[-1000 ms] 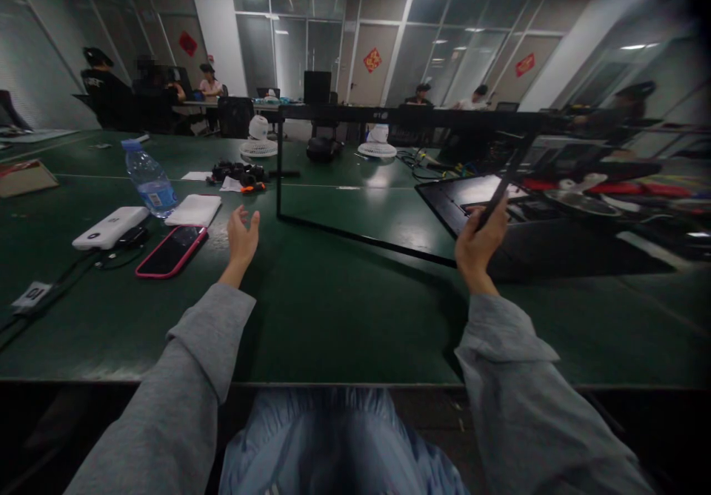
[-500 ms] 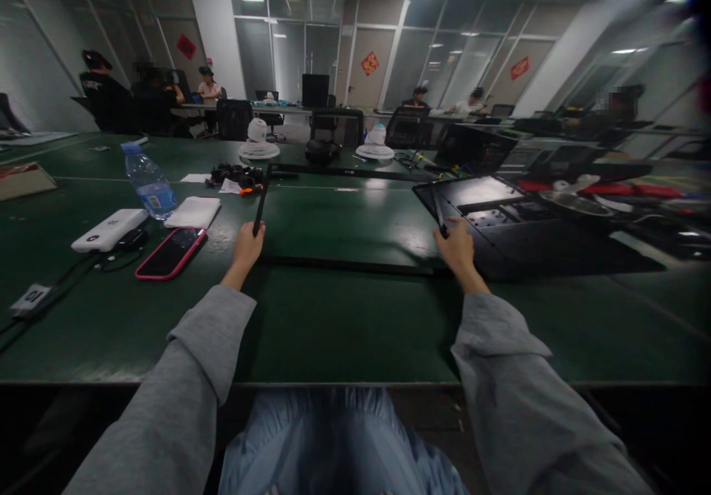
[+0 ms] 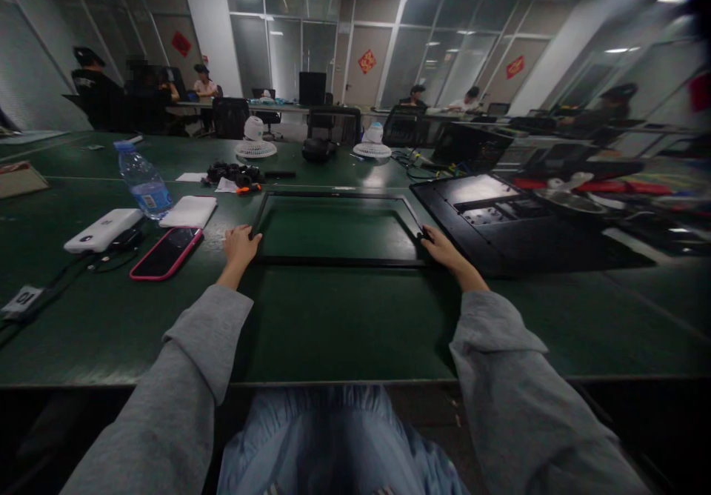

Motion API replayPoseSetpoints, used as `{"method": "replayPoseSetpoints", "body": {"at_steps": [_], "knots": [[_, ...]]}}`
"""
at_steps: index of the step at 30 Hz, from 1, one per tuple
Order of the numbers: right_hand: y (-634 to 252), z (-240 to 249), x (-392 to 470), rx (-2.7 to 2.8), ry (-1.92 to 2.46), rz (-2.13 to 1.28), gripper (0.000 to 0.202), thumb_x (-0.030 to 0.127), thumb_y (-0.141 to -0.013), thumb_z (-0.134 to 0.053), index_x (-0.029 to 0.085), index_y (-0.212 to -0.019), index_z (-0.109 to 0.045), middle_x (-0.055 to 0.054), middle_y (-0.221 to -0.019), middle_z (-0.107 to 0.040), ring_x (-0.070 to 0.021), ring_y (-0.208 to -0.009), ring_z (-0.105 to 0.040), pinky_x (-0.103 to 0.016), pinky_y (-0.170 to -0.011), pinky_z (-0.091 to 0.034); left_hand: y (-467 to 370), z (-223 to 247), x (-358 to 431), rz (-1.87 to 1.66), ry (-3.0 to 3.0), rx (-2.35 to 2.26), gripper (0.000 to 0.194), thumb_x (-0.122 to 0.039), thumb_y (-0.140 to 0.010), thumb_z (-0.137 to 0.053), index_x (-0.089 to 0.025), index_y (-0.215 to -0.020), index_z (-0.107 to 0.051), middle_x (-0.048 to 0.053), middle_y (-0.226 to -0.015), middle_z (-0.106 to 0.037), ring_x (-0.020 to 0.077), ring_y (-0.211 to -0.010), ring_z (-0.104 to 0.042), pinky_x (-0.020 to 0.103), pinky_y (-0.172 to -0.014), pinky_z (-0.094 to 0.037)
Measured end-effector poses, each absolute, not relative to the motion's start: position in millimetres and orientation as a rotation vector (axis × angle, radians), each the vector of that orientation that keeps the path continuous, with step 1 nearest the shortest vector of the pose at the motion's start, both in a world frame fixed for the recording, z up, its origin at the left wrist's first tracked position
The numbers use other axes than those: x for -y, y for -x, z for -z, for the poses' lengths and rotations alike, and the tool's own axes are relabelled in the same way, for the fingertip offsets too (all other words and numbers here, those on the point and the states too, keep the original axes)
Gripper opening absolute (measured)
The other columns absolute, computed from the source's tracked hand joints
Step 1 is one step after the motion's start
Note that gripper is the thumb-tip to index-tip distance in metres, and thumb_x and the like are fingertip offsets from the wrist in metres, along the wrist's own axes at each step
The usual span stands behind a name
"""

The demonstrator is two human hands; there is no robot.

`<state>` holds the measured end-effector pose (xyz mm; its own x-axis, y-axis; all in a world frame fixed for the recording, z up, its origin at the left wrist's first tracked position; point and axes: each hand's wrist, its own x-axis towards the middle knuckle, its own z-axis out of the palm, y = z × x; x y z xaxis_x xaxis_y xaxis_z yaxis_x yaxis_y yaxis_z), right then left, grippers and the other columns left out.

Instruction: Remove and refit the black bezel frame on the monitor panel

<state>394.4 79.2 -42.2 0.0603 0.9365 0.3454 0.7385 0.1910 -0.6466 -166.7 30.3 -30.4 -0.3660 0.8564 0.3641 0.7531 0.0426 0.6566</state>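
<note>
A thin black rectangular monitor bezel (image 3: 344, 262) lies low over the green tabletop, its far bar slightly raised or flat; I cannot tell which. Fingers of my left hand (image 3: 238, 247) are closed around its left side bar. On the opposite side bar, my right hand (image 3: 444, 249) grips with thumb and fingers. The middle of the bezel is an open window through which the table (image 3: 344, 324) shows. Just right of my right hand rests a large black panel (image 3: 566, 247), with a lighter plate and cut-outs on it.
To the left are a pink-edged phone (image 3: 167, 253), white napkins (image 3: 189, 211), a water bottle (image 3: 143, 184) and a white power bank (image 3: 104, 230) with cables. Dark gear (image 3: 236, 175) and two small white fans (image 3: 255, 148) (image 3: 372, 150) stand farther back. Several people sit beyond.
The bezel's far bar has come down from a raised tilt toward the table. Both hands moved with it, the right one shifting a little left.
</note>
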Motion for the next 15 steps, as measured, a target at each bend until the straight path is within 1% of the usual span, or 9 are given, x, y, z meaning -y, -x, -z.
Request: {"method": "replayPoseSetpoints", "body": {"at_steps": [2,4,6,9,13,15], "knots": [[-393.2,43.3,-78.9,1.682,1.653,-0.346,0.054,0.020,-0.081,-0.059,0.018,-0.135,-0.063,-0.017,-0.139,-0.069,-0.0298,-0.138,-0.062,-0.054,-0.121,-0.043,166.0,30.6,-31.0,-1.257,-1.668,-2.156,0.023,-0.044,-0.084,-0.077,-0.022,-0.092,-0.075,0.019,-0.131,-0.071,0.0458,-0.137,-0.050,0.071,-0.117,-0.037],[-390.8,42.3,-77.1,1.651,1.696,-0.360,0.055,0.018,-0.083,-0.058,0.015,-0.137,-0.064,-0.019,-0.143,-0.066,-0.0294,-0.139,-0.060,-0.051,-0.122,-0.043,165.4,30.8,-31.6,-1.266,-1.652,-2.152,0.022,-0.043,-0.083,-0.078,-0.023,-0.091,-0.074,0.019,-0.132,-0.071,0.0468,-0.138,-0.049,0.072,-0.117,-0.036],[-388.5,40.4,-74.7,1.653,1.715,-0.347,0.054,0.018,-0.084,-0.058,0.014,-0.138,-0.065,-0.018,-0.142,-0.067,-0.0293,-0.138,-0.062,-0.050,-0.122,-0.044,165.0,30.8,-31.6,-1.263,-1.646,-2.155,0.021,-0.041,-0.082,-0.079,-0.022,-0.090,-0.074,0.019,-0.133,-0.071,0.0473,-0.138,-0.048,0.073,-0.117,-0.035],[-386.4,38.5,-71.4,1.664,1.726,-0.312,0.053,0.018,-0.085,-0.059,0.017,-0.137,-0.066,-0.016,-0.138,-0.071,-0.0303,-0.135,-0.064,-0.052,-0.121,-0.044,164.4,29.7,-30.8,-1.238,-1.648,-2.166,0.019,-0.039,-0.083,-0.079,-0.022,-0.091,-0.074,0.019,-0.134,-0.070,0.0469,-0.139,-0.048,0.072,-0.117,-0.035],[-385.3,37.7,-69.5,1.682,1.760,-0.309,0.054,0.019,-0.087,-0.058,0.011,-0.140,-0.065,-0.020,-0.141,-0.068,-0.0312,-0.135,-0.064,-0.050,-0.120,-0.045,163.7,28.3,-30.2,-1.226,-1.640,-2.179,0.017,-0.037,-0.082,-0.079,-0.022,-0.091,-0.074,0.019,-0.135,-0.070,0.0461,-0.139,-0.049,0.071,-0.117,-0.036],[-384.3,36.7,-68.4,1.688,1.783,-0.308,0.054,0.020,-0.088,-0.058,0.010,-0.141,-0.065,-0.020,-0.141,-0.068,-0.0305,-0.134,-0.065,-0.048,-0.119,-0.046,163.7,28.9,-30.5,-1.259,-1.632,-2.170,0.016,-0.035,-0.081,-0.080,-0.023,-0.088,-0.074,0.018,-0.132,-0.071,0.0454,-0.138,-0.050,0.070,-0.117,-0.037]]}}
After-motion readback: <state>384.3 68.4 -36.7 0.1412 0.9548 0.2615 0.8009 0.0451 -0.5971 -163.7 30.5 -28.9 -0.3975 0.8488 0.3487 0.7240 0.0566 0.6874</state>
